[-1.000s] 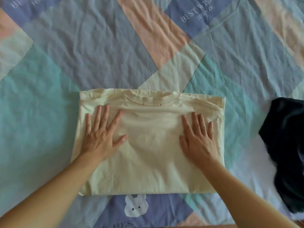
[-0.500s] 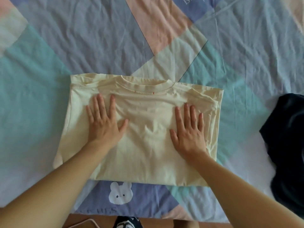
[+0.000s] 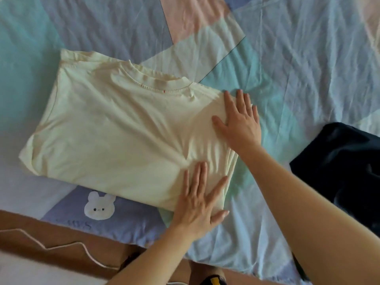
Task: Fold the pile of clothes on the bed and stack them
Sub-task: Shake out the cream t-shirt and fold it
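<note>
Cable (image 3: pixel 51 244), thin and white, snakes over the brown floor (image 3: pixel 24 233) at the lower left, just off the near edge of the bed (image 3: pixel 308 58). Above it the patchwork bedsheet (image 3: pixel 102 23) shows a white bunny print (image 3: pixel 99 205) on a purple patch, just beside the near edge of the folded shirt (image 3: pixel 115 128). That pale yellow shirt lies flat on the bed, left of centre, folded into a rough rectangle with its ribbed collar toward the far side and its sleeves tucked out of sight. The left hand (image 3: pixel 197 204) rests palm down on the shirt's near right corner, fingers straight and spread, gripping nothing. A little farther right and farther away, the right hand (image 3: pixel 239 122) lies flat on the shirt's far right edge, fingers straight and close together, their tips reaching past the cloth onto the sheet; it too holds nothing. Wrinkles run across the fabric between the two hands. Well apart to the right, at the frame's edge, sits a dark garment (image 3: pixel 345 167) in a loose heap on the sheet.
</note>
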